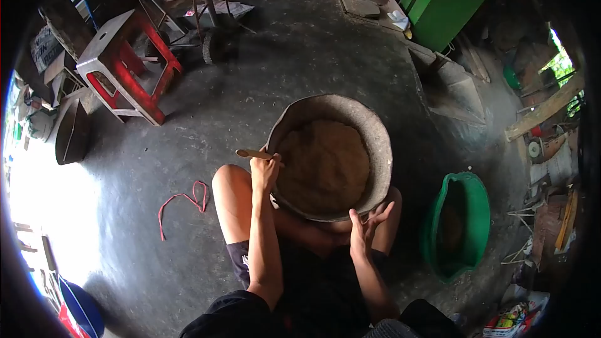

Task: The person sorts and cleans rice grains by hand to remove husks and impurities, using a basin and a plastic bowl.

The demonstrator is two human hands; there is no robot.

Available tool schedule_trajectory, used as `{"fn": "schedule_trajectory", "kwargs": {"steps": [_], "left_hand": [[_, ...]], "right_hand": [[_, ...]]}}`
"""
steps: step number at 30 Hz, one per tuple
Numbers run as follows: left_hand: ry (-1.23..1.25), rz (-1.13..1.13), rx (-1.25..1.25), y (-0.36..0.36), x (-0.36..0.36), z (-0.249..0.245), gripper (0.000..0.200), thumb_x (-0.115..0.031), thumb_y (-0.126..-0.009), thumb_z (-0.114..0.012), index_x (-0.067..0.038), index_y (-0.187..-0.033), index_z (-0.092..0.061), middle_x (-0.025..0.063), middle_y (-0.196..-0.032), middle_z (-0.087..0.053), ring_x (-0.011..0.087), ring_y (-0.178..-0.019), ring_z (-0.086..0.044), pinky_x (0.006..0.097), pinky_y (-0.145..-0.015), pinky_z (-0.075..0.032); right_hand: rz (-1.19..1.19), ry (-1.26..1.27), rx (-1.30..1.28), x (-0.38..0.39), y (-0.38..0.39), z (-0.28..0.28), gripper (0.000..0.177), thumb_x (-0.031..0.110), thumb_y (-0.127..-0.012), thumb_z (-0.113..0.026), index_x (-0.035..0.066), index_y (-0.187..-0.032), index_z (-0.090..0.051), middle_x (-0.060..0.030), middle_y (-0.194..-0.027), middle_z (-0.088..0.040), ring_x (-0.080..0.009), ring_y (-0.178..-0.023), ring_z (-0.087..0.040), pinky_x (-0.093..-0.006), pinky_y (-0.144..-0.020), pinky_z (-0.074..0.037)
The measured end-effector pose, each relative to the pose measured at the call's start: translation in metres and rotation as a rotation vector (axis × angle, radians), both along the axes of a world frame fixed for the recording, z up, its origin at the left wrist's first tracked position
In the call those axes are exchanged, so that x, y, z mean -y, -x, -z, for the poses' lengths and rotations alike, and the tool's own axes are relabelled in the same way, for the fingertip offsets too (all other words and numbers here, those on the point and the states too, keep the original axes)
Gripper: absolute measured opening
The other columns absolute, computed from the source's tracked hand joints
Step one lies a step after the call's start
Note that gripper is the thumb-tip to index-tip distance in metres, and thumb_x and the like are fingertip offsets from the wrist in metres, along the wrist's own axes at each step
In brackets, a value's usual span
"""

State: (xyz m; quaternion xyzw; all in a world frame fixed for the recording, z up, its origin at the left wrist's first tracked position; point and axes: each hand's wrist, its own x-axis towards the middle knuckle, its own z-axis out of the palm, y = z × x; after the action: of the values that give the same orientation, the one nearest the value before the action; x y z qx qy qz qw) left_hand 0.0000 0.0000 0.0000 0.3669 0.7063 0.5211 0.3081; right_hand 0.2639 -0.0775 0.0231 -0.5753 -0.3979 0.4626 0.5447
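1. The left hand (266, 172) is closed, its fingers wrapped round a short bamboo stick (251, 154) at the left rim of a round, deep basin (377, 144).
2. The stick's long axis runs roughly crosswise, sloping slightly. Its open, cut end points left, out past the fingers; the other end emerges to their right, just inside the basin.
3. The right hand (369, 228) is open, fingers spread, with the thumb up against the basin's near rim, right of centre. It holds no separate item.
4. The basin lies right of the left fingers and just ahead of the right fingers, above the crossed legs (231, 203). Its mouth faces up toward the head; being nearly round, it shows no clear long axis. Brown, fine-looking material (325, 166) covers its bottom.
5. Left of the left fingers and nearer the body, a red cord (181, 196) lies looped on the dark floor (282, 50).
6. Right of the right fingers stands a green bucket (477, 219), its mouth open, with something brown inside.
7. Well ahead and left of the left fingers is a red-and-grey stool (113, 37), upright.
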Motion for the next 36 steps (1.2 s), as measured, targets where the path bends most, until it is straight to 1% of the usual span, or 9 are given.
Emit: {"fn": "schedule_trajectory", "kwargs": {"steps": [1,3,5,12,17,23,27,30,36], "left_hand": [[-0.024,0.000,0.007,-0.001,-0.002,0.002,0.028,-0.011,-0.080,-0.058,0.003,-0.104,-0.064,0.0178,-0.077,-0.070,0.0196,-0.075,-0.067,0.0318,-0.067,-0.052],[-0.061,0.001,0.024,-0.017,-0.001,0.013,0.034,-0.007,-0.079,-0.057,0.002,-0.111,-0.065,0.0165,-0.071,-0.069,0.0231,-0.069,-0.070,0.0332,-0.064,-0.054],[-0.080,-0.026,0.032,-0.019,-0.002,0.015,0.033,-0.008,-0.078,-0.058,0.002,-0.109,-0.066,0.0162,-0.071,-0.069,0.0233,-0.069,-0.070,0.0338,-0.065,-0.054],[-0.090,-0.129,0.007,-0.009,-0.012,0.007,0.025,-0.015,-0.077,-0.060,0.006,-0.088,-0.064,0.0125,-0.068,-0.067,0.0179,-0.065,-0.066,0.0321,-0.060,-0.051],[0.020,-0.391,-0.126,0.029,-0.053,0.013,0.028,-0.018,-0.076,-0.060,0.009,-0.070,-0.062,0.0239,-0.064,-0.066,0.0320,-0.063,-0.071,0.0416,-0.061,-0.057],[0.048,-0.564,-0.212,0.122,-0.069,0.020,0.031,-0.022,-0.076,-0.060,0.007,-0.075,-0.067,0.0230,-0.068,-0.068,0.0346,-0.066,-0.071,0.0420,-0.064,-0.058],[0.146,-0.833,-0.260,0.165,-0.055,0.029,0.033,-0.027,-0.075,-0.060,0.005,-0.080,-0.069,0.0241,-0.078,-0.070,0.0373,-0.076,-0.071,0.0461,-0.072,-0.057],[0.184,-0.850,-0.261,0.182,-0.037,0.033,0.031,-0.028,-0.075,-0.061,0.000,-0.084,-0.071,0.0232,-0.085,-0.070,0.0412,-0.084,-0.069,0.0496,-0.079,-0.055],[0.270,-0.960,-0.191,0.167,-0.017,0.010,0.030,-0.030,-0.076,-0.061,-0.007,-0.092,-0.072,0.0200,-0.095,-0.070,0.0413,-0.093,-0.067,0.0496,-0.082,-0.054]], "right_hand": [[-0.013,0.013,-0.068,-0.001,-0.002,0.002,0.105,0.007,-0.087,-0.066,0.013,-0.152,0.016,-0.0196,-0.159,-0.004,-0.0352,-0.145,-0.014,-0.0541,-0.116,-0.022],[-0.027,0.335,-0.477,0.007,-0.014,-0.011,0.080,0.011,-0.088,-0.066,0.025,-0.150,-0.017,-0.0065,-0.146,-0.037,-0.0253,-0.128,-0.043,-0.0521,-0.100,-0.041],[-0.125,0.705,-0.595,0.007,-0.018,0.014,0.027,0.017,-0.088,-0.068,0.023,-0.112,-0.058,0.0010,-0.106,-0.064,-0.0196,-0.091,-0.061,-0.0510,-0.091,-0.047],[-0.250,0.520,-0.666,-0.040,0.005,0.024,0.023,0.012,-0.087,-0.067,0.002,-0.105,-0.058,-0.0093,-0.100,-0.065,-0.0213,-0.088,-0.065,-0.0392,-0.078,-0.060],[-0.494,0.486,-0.650,-0.125,0.035,0.021,0.061,0.033,-0.083,-0.075,0.012,-0.132,-0.046,-0.0078,-0.117,-0.058,-0.0217,-0.096,-0.062,-0.0377,-0.084,-0.053],[-0.686,0.153,0.097,-0.147,0.011,0.030,0.091,0.031,-0.091,-0.068,0.016,-0.155,-0.005,-0.0240,-0.146,-0.041,-0.0311,-0.123,-0.053,-0.0438,-0.101,-0.043],[-0.129,-0.478,1.042,-0.122,-0.089,-0.034,0.080,0.013,-0.076,-0.073,0.002,-0.144,-0.032,-0.0260,-0.136,-0.044,-0.0430,-0.123,-0.045,-0.0515,-0.106,-0.033],[0.435,-0.146,1.628,-0.119,-0.168,-0.048,0.079,0.015,-0.073,-0.072,0.004,-0.142,-0.034,-0.0242,-0.137,-0.041,-0.0401,-0.118,-0.046,-0.0539,-0.093,-0.036],[0.374,0.538,1.166,-0.141,-0.261,0.015,0.081,0.023,-0.076,-0.077,0.004,-0.141,-0.032,-0.0214,-0.124,-0.055,-0.0395,-0.109,-0.060,-0.0515,-0.095,-0.047]]}}
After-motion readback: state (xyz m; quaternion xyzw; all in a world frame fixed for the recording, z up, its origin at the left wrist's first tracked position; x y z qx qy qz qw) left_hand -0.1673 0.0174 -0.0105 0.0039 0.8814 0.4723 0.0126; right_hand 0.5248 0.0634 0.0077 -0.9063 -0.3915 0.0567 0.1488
